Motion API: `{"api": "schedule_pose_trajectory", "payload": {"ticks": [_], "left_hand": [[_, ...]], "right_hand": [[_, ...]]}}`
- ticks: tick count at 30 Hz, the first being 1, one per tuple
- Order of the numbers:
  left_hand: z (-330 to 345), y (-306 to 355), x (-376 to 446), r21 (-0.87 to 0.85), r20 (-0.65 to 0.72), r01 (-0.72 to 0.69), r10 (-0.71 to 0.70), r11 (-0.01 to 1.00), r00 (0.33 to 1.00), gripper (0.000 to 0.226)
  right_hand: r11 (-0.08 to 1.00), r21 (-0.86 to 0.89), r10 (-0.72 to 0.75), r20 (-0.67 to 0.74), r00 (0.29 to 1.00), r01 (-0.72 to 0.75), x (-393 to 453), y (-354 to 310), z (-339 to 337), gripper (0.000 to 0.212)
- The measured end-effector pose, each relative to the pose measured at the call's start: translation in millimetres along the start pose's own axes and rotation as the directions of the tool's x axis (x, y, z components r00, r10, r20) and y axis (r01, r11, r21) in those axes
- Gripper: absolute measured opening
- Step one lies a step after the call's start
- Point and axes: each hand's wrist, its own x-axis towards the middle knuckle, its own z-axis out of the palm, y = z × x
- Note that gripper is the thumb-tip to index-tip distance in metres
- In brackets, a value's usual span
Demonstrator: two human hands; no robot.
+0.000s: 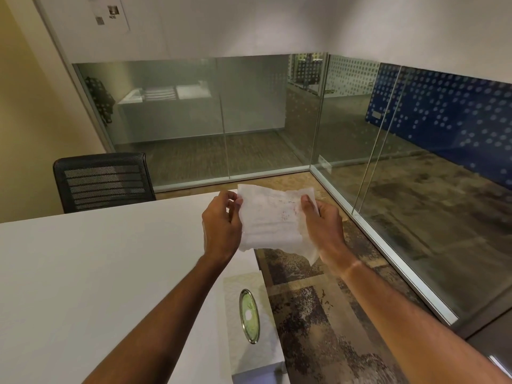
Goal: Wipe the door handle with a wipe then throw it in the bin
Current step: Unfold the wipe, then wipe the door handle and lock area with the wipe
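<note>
at about nine o'clock a black mesh office chair (104, 180) stands behind the far edge of a white table (83, 273), which fills the lower left of the view. just left of centre, the left hand (221, 225) is raised over the table's right edge, its thumb and fingertips pinched together on the left border of the wipe (273, 217). the wipe, a thin white sheet with faint creases, is spread flat in the air between both hands, near the centre of the view and slightly toward one o'clock, above the table corner and the patterned carpet (318, 314). the right hand (322, 220) clamps the sheet's right border, thumb on the near face and the other fingers hidden behind it. at six o'clock, below the hands, a pale wipe box (243, 286) with an oval metal-rimmed opening sits at the table's right edge. from twelve to three o'clock, glass partition walls (263, 112) meet in a corner, with a blue dotted panel (448, 126) beyond them on the far right.
</note>
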Motion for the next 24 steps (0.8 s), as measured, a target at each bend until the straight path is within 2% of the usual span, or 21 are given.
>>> {"api": "schedule_pose_trajectory", "payload": {"ticks": [3, 4, 6, 8, 12, 15, 19, 22, 24], "left_hand": [[3.0, 0.8, -0.4, 0.015, 0.026, -0.006, 0.006, 1.0, 1.0, 0.018], [4.5, 1.1, -0.6, 0.017, 0.036, -0.018, 0.017, 1.0, 0.999, 0.018], [7.8, 2.7, -0.6, 0.006, 0.054, -0.028, 0.028, 1.0, 0.998, 0.017], [12.4, 4.7, -1.7, -0.006, 0.076, -0.036, 0.036, 0.999, 0.996, 0.015], [24.8, 14.2, -10.5, -0.047, 0.141, -0.08, 0.086, 0.996, 0.986, 0.013], [38.2, 28.6, -18.3, -0.085, 0.194, -0.115, 0.129, 0.99, 0.972, 0.012], [62.5, 52.9, -33.1, -0.132, 0.287, -0.122, 0.155, 0.984, 0.945, 0.015], [82.8, 69.8, -48.4, -0.127, 0.382, -0.172, 0.208, 0.977, 0.9, 0.03], [96.5, 85.1, -61.2, -0.13, 0.451, -0.245, 0.277, 0.961, 0.849, 0.043]], "right_hand": [[0.998, 0.067, 0.004, 0.11, 0.994, -0.011, -3.8, -3.5, -5.2, 0.063], [0.997, 0.073, 0.003, 0.148, 0.989, -0.014, -4.9, -4.1, -7.8, 0.059], [1.0, 0.028, 0.002, 0.202, 0.979, -0.008, -7.1, -3.8, -13.6, 0.037], [1.0, -0.018, 0.016, 0.209, 0.978, -0.013, -10.4, -2.4, -19.8, 0.028], [1.0, -0.024, -0.002, 0.107, 0.994, 0.005, -16.5, -1.6, -38.6, 0.017], [0.999, 0.034, -0.01, 0.075, 0.997, 0.008, -24.4, -2.0, -57.9, 0.009], [0.998, 0.027, 0.061, -0.026, 0.998, -0.06, -37.9, -2.1, -92.9, 0.024], [0.995, 0.006, 0.1, -0.104, 0.99, -0.1, -48.4, 0.7, -123.0, 0.025], [0.997, 0.011, 0.08, -0.159, 0.984, -0.08, -57.4, -1.5, -147.0, 0.034]]}}
